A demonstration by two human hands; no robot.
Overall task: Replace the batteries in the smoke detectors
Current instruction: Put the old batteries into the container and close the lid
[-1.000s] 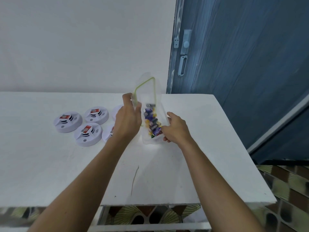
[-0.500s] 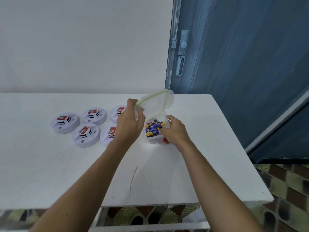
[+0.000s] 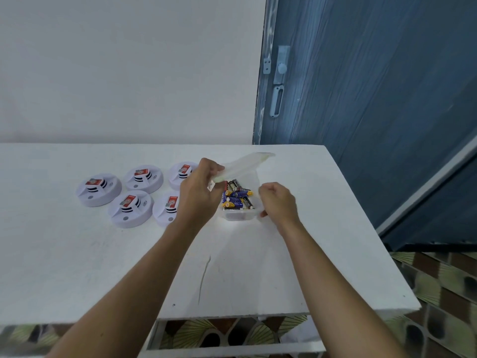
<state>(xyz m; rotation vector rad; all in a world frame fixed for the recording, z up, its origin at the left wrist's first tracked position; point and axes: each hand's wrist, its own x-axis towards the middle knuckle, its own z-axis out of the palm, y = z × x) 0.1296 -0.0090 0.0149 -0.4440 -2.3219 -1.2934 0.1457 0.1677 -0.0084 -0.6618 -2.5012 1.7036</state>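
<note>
- Pinching the clear lid [image 3: 245,164], the left hand [image 3: 198,195] holds it tilted above the plastic box [image 3: 238,216].
- Curled on the box's right wall, the right hand [image 3: 277,200] grips it.
- Inside lie batteries [image 3: 237,196]; five smoke detectors [image 3: 130,208] sit just left, on the table [image 3: 77,267].

Bright, even light; soft shadows; wide-angle bending at edges.

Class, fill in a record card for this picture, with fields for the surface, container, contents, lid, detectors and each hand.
Surface: white table
Container: clear plastic container, open, standing on the table
Contents: batteries, loosely piled
Lid: lid, raised and tilted above the container
Detectors: five round white smoke detectors, grouped left of the container
Left hand: pinches the lid's near edge
Right hand: grips the container's right side
</note>
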